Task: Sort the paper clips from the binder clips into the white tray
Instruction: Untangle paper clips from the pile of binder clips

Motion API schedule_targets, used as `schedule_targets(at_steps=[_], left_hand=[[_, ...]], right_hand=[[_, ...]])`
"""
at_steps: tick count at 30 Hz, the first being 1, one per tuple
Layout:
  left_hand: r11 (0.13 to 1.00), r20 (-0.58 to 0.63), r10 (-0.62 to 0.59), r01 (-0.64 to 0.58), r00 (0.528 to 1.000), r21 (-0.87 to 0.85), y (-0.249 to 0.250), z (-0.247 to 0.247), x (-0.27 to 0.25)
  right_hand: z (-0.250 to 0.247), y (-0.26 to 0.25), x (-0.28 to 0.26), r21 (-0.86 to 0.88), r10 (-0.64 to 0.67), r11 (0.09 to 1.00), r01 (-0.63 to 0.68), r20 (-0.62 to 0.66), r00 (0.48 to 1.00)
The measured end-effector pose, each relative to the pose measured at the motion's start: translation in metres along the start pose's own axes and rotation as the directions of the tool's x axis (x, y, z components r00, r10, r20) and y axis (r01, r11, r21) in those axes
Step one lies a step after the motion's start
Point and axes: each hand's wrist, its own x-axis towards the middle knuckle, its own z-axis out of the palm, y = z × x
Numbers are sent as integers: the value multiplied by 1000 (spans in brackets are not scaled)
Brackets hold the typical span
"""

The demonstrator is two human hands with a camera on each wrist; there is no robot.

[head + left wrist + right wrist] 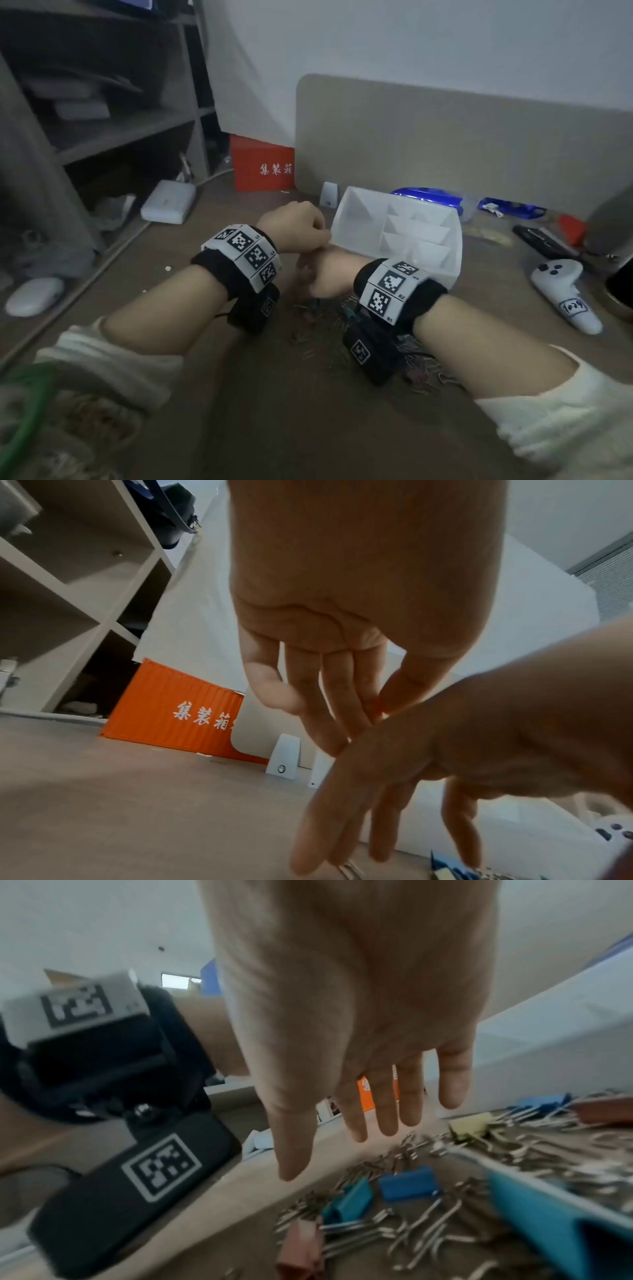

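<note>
The white tray (442, 270) with its dividers stands ahead of my hands, and its compartments look bare. A pile of silver paper clips (377, 1167) mixed with coloured binder clips (407, 1183) lies on the desk under my wrists (421, 370). My right hand (318, 274) reaches leftward beneath the left one. Its fingers are straight and spread just above the pile (325, 1153), holding nothing. My left hand (294, 222) hovers at the tray's left rim. Its thumb and index tips meet (377, 712) behind the back of the right hand, so anything between them is hidden.
A red container-shaped box (262, 164) and a beige divider panel (445, 144) stand behind the tray. A white controller (561, 284) and a black remote (544, 240) lie to the right. A white adapter (168, 202), a mouse (34, 296) and shelves are to the left.
</note>
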Motion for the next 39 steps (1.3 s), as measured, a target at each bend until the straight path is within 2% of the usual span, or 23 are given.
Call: schedule_targets(at_steps=[1, 6, 9, 15, 21, 28, 30, 31, 33, 34, 36, 37, 39], left_hand=[[1000, 3, -5, 5, 1000, -11, -2, -1, -2], [999, -19, -23, 22, 1000, -38, -3, -2, -11], [999, -56, -18, 16, 998, -37, -4, -1, -19], [997, -84, 1, -7, 996, -76, -2, 5, -39], [991, -156, -12, -8, 988, -132, -7, -1, -60], [959, -112, -58, 24, 992, -281, -5, -1, -74], [881, -26, -127, 101, 992, -462, 1, 0, -76], [801, 48, -167, 164, 985, -576, 5, 0, -76], [570, 222, -204, 300, 953, -765, 12, 0, -78], [436, 294, -193, 350, 936, -829, 15, 0, -78], [196, 362, -159, 389, 918, -900, 18, 2, -76], [118, 369, -156, 388, 916, -914, 18, 3, -72], [47, 375, -162, 387, 913, -921, 18, 8, -63]], right_hand=[[1, -4, 3, -46, 0, 999, 2, 34, 999], [8, -12, 11, -189, -12, 982, 13, 7, 1000], [9, -14, 11, -304, 12, 953, -1, 36, 999], [12, -16, -1, -284, 57, 957, -56, -3, 998], [4, -15, -20, 19, 151, 989, -149, -137, 979], [-5, -9, -43, 408, 162, 913, -32, -291, 943], [-8, -6, -41, 512, 189, 858, 39, -386, 903], [-10, -5, -39, 550, 199, 831, 83, -434, 879], [-15, -5, -38, 620, 214, 768, 162, -487, 847], [-18, -6, -39, 637, 211, 747, 188, -496, 842], [-20, -7, -40, 650, 186, 728, 219, -494, 849], [-20, -5, -39, 653, 169, 722, 228, -486, 857], [-20, 0, -36, 654, 136, 716, 245, -474, 870]])
